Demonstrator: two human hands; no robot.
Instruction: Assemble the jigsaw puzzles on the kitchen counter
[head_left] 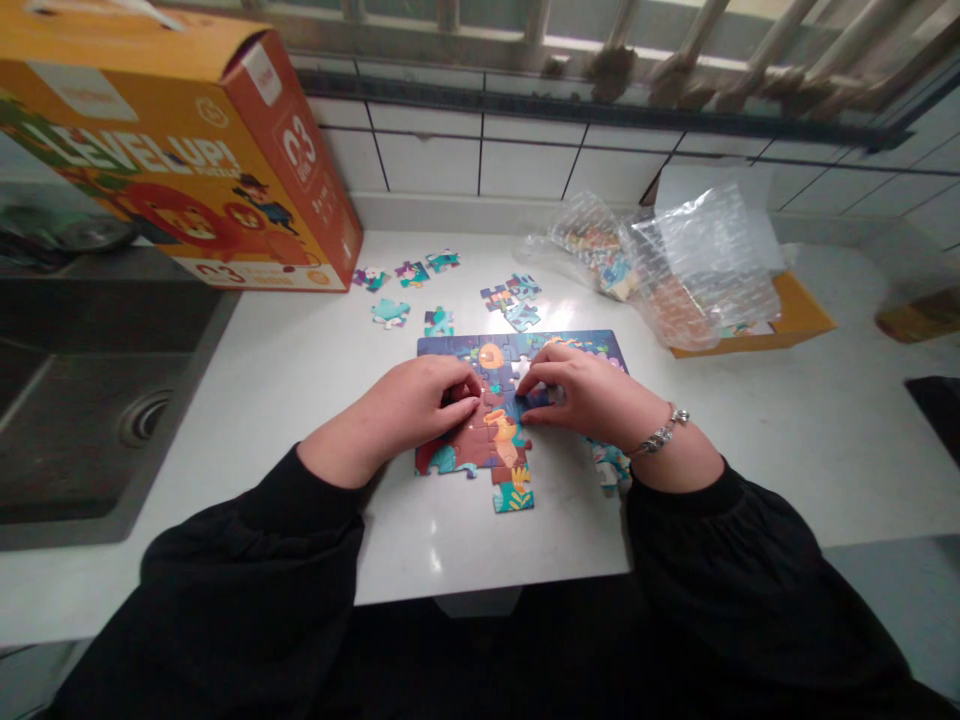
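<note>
A partly joined jigsaw puzzle point(450, 440) lies flat on the counter, its picture dark blue, brown and orange. My left hand point(427, 400) rests over its left side, fingers curled and thumb close to the index fingertip; whatever may be between them is hidden. Over the right part is my right hand point(581, 395), thumb and index finger bent around a dark blue puzzle piece point(516, 408) at the puzzle's surface. Near its fingertips a pale gap point(520, 370) shows in the picture. Partly under my right wrist lie loose teal pieces point(609, 465).
Several loose pieces point(390, 313) lie behind the puzzle, with another small cluster point(512, 298) to their right. An orange puzzle box point(292, 170) stands back left, beside a sink point(67, 420). Clear plastic bags point(675, 260) sit on an orange box lid point(802, 310) at back right.
</note>
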